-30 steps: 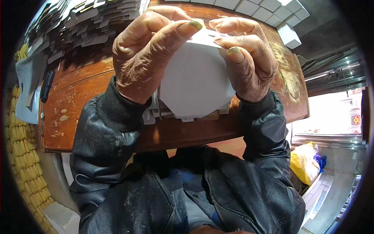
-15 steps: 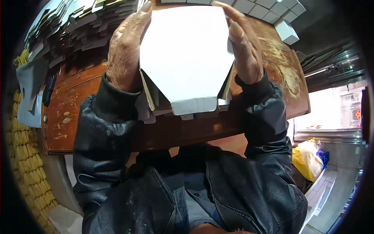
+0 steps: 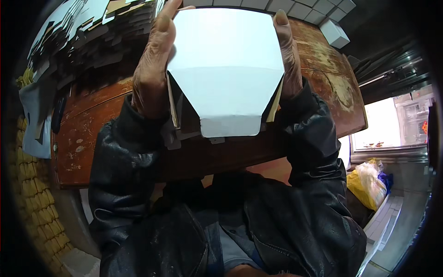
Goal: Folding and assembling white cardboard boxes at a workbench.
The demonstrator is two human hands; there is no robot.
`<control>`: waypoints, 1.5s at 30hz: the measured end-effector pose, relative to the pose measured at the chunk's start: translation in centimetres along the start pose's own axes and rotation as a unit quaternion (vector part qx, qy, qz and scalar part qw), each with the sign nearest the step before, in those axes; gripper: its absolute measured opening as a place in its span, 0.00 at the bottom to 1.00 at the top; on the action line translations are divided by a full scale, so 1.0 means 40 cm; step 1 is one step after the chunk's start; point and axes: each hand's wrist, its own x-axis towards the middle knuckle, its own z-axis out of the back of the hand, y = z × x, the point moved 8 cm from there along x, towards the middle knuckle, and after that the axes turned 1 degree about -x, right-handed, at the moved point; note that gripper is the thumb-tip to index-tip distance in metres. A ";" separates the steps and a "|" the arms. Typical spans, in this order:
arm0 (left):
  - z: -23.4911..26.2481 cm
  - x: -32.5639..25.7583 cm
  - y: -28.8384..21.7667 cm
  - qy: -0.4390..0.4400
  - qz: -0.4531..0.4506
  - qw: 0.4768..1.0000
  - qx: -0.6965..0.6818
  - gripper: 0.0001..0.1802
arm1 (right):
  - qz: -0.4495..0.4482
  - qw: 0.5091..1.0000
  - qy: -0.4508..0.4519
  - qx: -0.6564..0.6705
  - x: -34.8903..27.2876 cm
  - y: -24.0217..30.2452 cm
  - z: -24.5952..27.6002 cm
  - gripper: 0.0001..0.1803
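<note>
A white cardboard box [image 3: 226,64] is held up above the desk, with its near lid panel and narrow tuck flap hanging open toward me. Small side flaps stick out at its left and right. My left hand [image 3: 154,60] presses along the box's left side, thumb by the upper edge. Against the right side lies my right hand [image 3: 288,55], its thumb up at the far corner and most fingers hidden behind the box. The box is gripped between both hands.
The worn red-brown wooden desk [image 3: 87,138] spreads below. Stacks of flat card blanks [image 3: 92,41] pile up at the far left. Rows of white boxes [image 3: 300,11] line the far edge, with a single white box [image 3: 334,33] at the right corner. Plastic bags [image 3: 369,182] lie at right.
My right hand has shifted on the box's side, its thumb now further up at the far corner. The box has tilted slightly, and its lid crease and flap show more plainly.
</note>
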 end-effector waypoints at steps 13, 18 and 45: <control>0.061 -0.007 0.039 -0.097 0.090 0.980 -0.149 0.24 | 0.119 0.889 -0.015 -0.442 -0.020 0.029 0.011 0.12; 0.078 0.004 0.037 -0.077 0.084 0.993 0.015 0.28 | 0.058 0.886 -0.021 -0.460 -0.017 0.022 0.016 0.11; 0.020 -0.005 -0.056 -0.054 0.114 0.990 -0.064 0.40 | 0.322 0.877 0.038 -0.355 -0.054 0.174 -0.045 0.19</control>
